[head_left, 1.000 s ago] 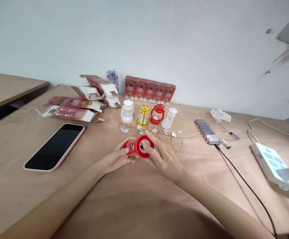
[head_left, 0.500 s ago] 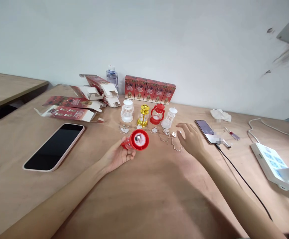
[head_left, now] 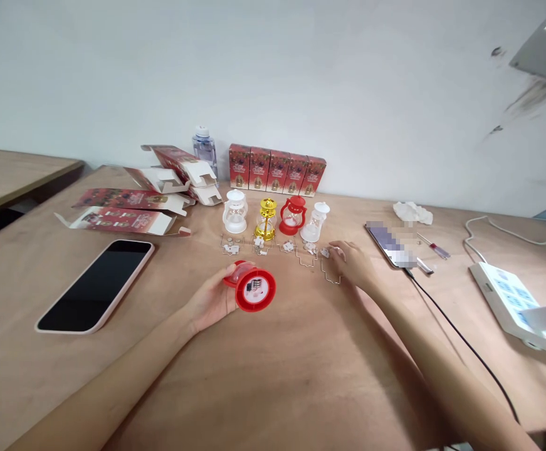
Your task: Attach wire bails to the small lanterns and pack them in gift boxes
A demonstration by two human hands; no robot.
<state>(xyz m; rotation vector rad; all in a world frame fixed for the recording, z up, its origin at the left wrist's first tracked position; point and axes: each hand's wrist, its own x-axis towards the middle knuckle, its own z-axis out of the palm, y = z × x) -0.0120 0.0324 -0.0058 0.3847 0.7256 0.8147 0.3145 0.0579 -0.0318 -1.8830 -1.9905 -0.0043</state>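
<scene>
My left hand (head_left: 214,300) grips a red toy lantern (head_left: 242,274) tipped over so that its underside faces me. A round white plate with a dark recess and small metal parts shows inside the red base. On the right, my right hand (head_left: 353,263) rests low at the table, its fingertips drawn together beside a small white piece (head_left: 325,252) and a bent wire handle (head_left: 331,270). Whatever those fingertips pinch is too small to name. Behind the hands stand a white lantern (head_left: 236,213), a gold lantern (head_left: 266,219), a red lantern (head_left: 293,215) and another white lantern (head_left: 315,222).
Several small white pieces and wire handles (head_left: 307,255) lie before the lanterns. Red boxes (head_left: 258,169) line the wall beside a bottle (head_left: 205,150); opened cartons (head_left: 131,219) lie left. Phones (head_left: 96,285), a screwdriver (head_left: 439,250), tissue (head_left: 412,213) and a power strip (head_left: 512,304) flank the hands.
My left hand has lowered the red lantern toward me and tilted its base further down. The right hand's fingers have come down to the small parts and drawn together.
</scene>
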